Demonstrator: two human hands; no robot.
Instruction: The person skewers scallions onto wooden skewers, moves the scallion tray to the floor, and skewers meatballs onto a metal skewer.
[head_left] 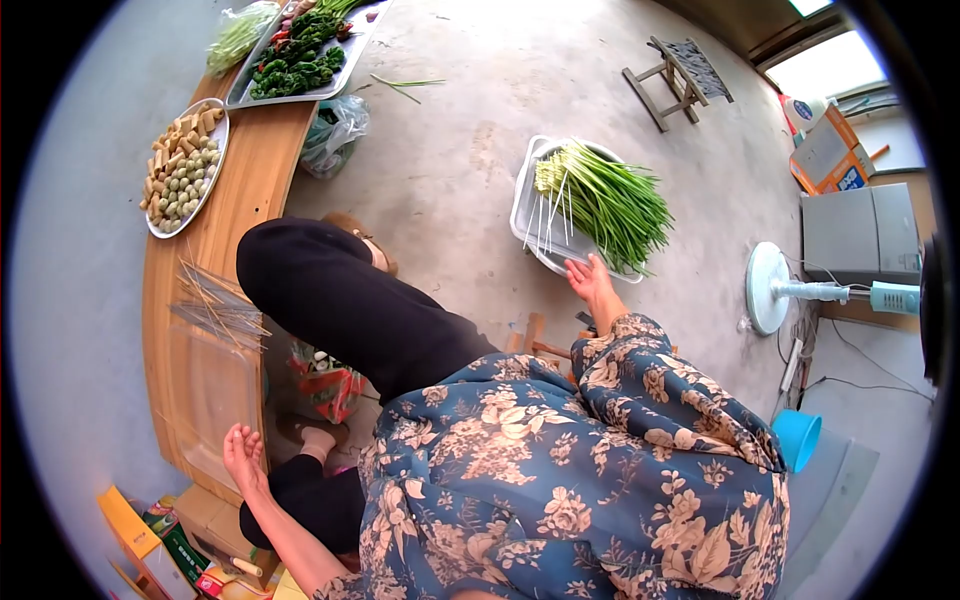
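Note:
My right hand [596, 284] has its fingers spread with nothing in them, just below the near rim of a white plastic basket [522, 200]. In that basket lies a large bunch of green chives [625, 205], pale ends to the left, with several thin white sticks across the left side. At the lower left, my left hand [244, 458] is loosely bent and empty, fingers a little apart. It is by the edge of a clear plastic tray [215, 395] on the wooden bench [245, 165]. Several thin skewers [218, 300] lie at the tray's far end.
Farther up the bench are a plate of skewered food [185, 170] and a tray of leafy greens [300, 60]. Plastic bags [333, 135] hang or stand beside it. A folding stool [678, 82], a fan base [767, 288] and a blue bucket [797, 440] are to the right.

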